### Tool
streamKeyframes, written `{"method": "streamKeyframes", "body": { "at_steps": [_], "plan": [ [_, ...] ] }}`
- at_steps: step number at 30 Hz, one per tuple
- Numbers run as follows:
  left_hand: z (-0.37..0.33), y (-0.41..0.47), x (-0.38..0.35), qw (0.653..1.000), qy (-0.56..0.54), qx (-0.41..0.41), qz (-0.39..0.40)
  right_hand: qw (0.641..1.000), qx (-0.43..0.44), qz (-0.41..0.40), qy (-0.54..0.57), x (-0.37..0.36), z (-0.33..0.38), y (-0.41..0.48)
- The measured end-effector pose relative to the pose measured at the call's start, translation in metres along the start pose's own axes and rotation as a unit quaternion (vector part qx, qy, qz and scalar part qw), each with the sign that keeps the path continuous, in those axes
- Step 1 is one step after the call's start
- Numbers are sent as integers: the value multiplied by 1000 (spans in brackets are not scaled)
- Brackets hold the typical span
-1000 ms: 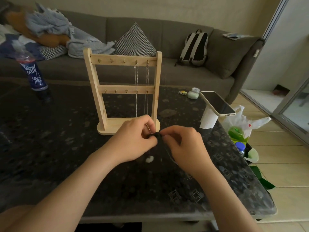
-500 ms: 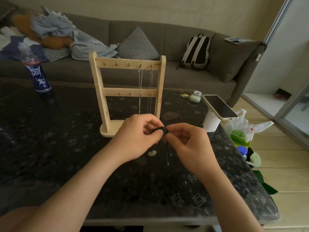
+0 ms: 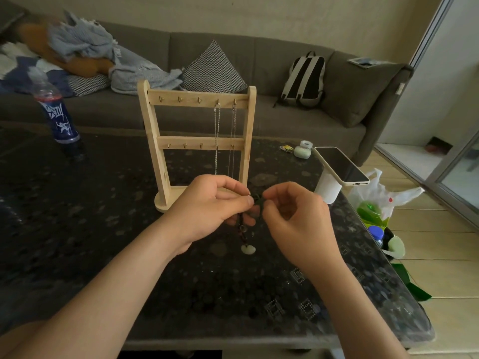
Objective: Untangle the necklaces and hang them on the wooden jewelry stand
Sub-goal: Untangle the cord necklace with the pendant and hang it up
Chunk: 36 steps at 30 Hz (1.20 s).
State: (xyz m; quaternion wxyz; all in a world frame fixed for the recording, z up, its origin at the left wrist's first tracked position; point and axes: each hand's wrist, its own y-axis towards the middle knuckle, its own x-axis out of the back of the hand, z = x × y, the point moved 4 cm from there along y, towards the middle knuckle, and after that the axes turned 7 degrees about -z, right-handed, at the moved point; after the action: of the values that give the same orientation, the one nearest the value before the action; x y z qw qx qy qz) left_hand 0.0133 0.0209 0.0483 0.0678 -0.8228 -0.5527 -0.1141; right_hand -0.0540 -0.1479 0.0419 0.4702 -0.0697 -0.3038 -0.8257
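The wooden jewelry stand is upright on the dark table, two rows of small hooks across it. Two silver chain necklaces hang from the two rightmost hooks of its top bar. In front of the stand, my left hand and my right hand pinch a dark cord necklace between their fingertips. The cord is bunched where the fingers meet. A beaded part hangs below my left hand and ends in a pale round pendant just above the table.
A blue drink bottle stands at the table's far left. A phone lies on a white holder at the right edge, with a small pale case behind it. Bags sit on the floor at right; a grey sofa runs behind.
Both hands have lifted the dark necklace slightly off the table, so its beaded part and pale pendant now hang free below my left hand.
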Motion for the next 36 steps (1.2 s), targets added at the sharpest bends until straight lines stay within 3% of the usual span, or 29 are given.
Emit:
{"method": "streamKeyframes", "body": {
  "at_steps": [15,24,26,30,36],
  "plan": [
    [-5,-4,-4,991,83,-97,-49,1000,4,25,17,3,3,-1],
    [-12,-11,-6,941,203,-244,-118,999,-9,41,31,1,1,2],
    [-11,-10,-5,957,170,-206,-109,998,-21,26,48,2,0,2],
    [-4,-6,-4,997,38,-46,-40,995,-38,30,82,3,0,2],
    [3,-5,-10,990,-123,63,4,985,-84,71,135,-1,0,0]
  ]
}}
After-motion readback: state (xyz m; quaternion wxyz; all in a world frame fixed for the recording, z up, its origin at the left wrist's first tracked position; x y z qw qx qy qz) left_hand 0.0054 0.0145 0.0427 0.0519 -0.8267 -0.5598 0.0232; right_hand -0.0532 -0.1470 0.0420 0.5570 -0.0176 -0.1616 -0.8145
